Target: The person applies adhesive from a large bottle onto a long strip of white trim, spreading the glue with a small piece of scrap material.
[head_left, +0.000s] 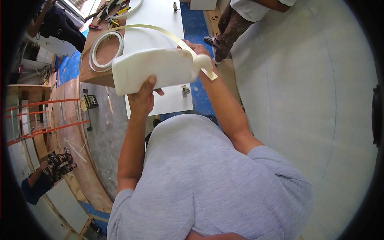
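Observation:
A white plastic jug (154, 68) is held tilted on its side, its rounded white cap end (203, 62) pointing right. My left hand (142, 98) grips its lower edge, thumb on the near face and fingers behind. A long, thin, pale yellow strip of edge banding (160, 31) arches over the jug and passes by the cap, its free end above my right forearm. Behind the strip and the cap, my right hand (197, 48) is closed around the strip, fingers partly hidden. Beneath them lies a white panel (158, 102) with metal hinges (185, 91).
A coil of white edging (95, 56) and hand tools (114, 23) lie on a brown work surface (98, 78). Two people stand beyond it, left and right; another person (58, 166) is at the lower left. An orange ladder (48, 103) lies left. A white wall-like surface (300, 100) fills the right.

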`<state>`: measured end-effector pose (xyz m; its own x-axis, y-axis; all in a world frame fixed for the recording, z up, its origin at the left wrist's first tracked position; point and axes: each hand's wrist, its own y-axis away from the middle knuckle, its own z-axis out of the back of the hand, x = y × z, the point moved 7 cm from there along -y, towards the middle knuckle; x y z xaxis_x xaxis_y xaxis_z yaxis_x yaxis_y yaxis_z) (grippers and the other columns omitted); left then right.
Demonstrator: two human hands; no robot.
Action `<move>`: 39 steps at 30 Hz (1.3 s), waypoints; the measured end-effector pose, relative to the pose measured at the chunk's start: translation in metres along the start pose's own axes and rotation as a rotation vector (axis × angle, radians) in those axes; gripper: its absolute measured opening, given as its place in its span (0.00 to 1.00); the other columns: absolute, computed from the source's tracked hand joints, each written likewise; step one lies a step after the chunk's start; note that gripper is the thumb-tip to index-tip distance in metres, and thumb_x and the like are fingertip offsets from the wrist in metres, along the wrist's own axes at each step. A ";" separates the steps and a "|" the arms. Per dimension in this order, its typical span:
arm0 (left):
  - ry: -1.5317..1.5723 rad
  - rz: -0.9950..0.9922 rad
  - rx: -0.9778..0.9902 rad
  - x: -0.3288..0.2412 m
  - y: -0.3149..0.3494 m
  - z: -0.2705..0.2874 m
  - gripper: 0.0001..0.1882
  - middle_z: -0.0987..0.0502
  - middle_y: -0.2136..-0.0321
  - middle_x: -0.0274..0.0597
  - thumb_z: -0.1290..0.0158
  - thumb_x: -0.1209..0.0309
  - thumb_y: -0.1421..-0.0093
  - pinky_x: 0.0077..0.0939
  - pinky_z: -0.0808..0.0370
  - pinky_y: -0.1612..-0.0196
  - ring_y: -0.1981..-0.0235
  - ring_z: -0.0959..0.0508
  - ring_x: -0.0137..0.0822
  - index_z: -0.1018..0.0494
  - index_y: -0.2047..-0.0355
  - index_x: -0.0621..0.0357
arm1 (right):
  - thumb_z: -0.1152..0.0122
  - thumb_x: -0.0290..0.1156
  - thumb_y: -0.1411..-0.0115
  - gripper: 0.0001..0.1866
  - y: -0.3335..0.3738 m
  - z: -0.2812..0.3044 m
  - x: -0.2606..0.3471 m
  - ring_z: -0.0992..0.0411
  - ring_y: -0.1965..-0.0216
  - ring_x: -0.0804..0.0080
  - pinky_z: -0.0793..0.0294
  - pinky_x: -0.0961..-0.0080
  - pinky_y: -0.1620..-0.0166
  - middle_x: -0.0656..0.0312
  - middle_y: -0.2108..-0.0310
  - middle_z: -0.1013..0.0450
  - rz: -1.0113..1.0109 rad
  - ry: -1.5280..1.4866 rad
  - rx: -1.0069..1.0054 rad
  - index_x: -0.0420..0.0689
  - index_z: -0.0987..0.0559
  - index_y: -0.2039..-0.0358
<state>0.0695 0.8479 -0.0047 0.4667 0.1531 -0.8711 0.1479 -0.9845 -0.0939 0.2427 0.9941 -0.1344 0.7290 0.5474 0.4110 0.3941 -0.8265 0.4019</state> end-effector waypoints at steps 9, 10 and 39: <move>-0.031 -0.040 -0.146 0.001 -0.006 0.022 0.24 0.22 0.59 0.44 0.38 0.72 0.41 0.24 0.18 0.77 0.64 0.18 0.34 0.32 0.47 0.62 | 0.57 0.32 0.27 0.19 0.016 -0.017 0.003 0.24 0.69 0.59 0.18 0.64 0.59 0.48 0.68 0.27 0.001 -0.075 0.193 0.29 0.33 0.46; -0.032 -0.042 -0.168 0.002 -0.006 0.027 0.24 0.22 0.59 0.44 0.38 0.72 0.42 0.24 0.18 0.77 0.65 0.18 0.34 0.32 0.47 0.62 | 0.58 0.32 0.26 0.18 0.016 -0.016 0.002 0.24 0.68 0.59 0.18 0.64 0.59 0.47 0.67 0.27 -0.015 -0.107 0.186 0.29 0.33 0.46; -0.076 -0.079 -0.120 -0.002 -0.003 0.030 0.26 0.22 0.58 0.45 0.38 0.69 0.40 0.28 0.16 0.73 0.63 0.18 0.37 0.33 0.45 0.63 | 0.58 0.33 0.26 0.17 0.015 -0.013 -0.003 0.24 0.69 0.60 0.23 0.53 0.46 0.51 0.68 0.28 -0.015 -0.061 0.128 0.33 0.34 0.47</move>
<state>0.0423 0.8478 -0.0170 0.3825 0.2185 -0.8978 0.2869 -0.9517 -0.1094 0.2391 0.9812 -0.1189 0.7533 0.5543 0.3539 0.4708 -0.8303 0.2983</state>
